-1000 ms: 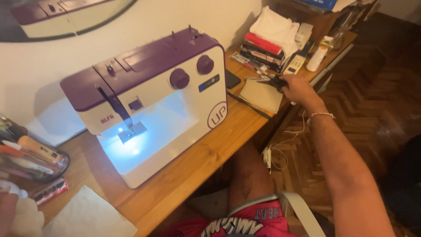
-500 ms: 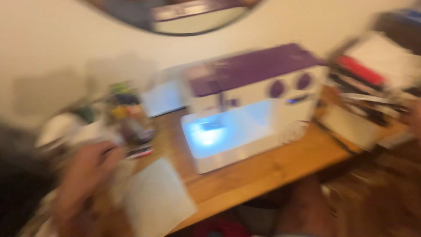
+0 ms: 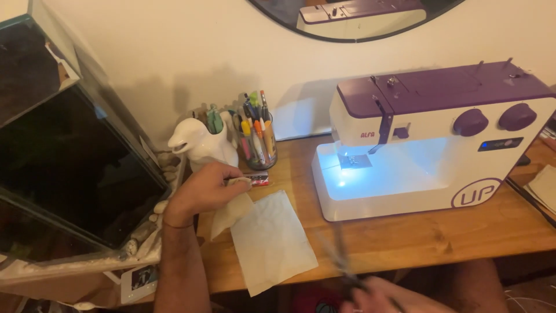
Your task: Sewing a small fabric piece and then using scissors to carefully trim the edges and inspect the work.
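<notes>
My left hand (image 3: 204,192) is closed on a small piece of cream cloth (image 3: 230,210) at the left of the wooden table (image 3: 417,237). A flat white fabric sheet (image 3: 272,240) lies just right of it. My right hand (image 3: 379,297) is blurred at the bottom edge and grips dark scissors (image 3: 340,255) whose blades point up toward the white and purple sewing machine (image 3: 434,139). The machine's lamp is lit over the needle plate.
A white animal-shaped jug (image 3: 200,145) and a clear cup of pens (image 3: 256,139) stand at the wall. A dark glass tank (image 3: 63,156) fills the left side. A round mirror (image 3: 353,14) hangs above. Papers (image 3: 547,188) lie at the right edge.
The view has swung left from the books on the right. My right hand came back from there with scissors; my left hand now grips the cloth.
</notes>
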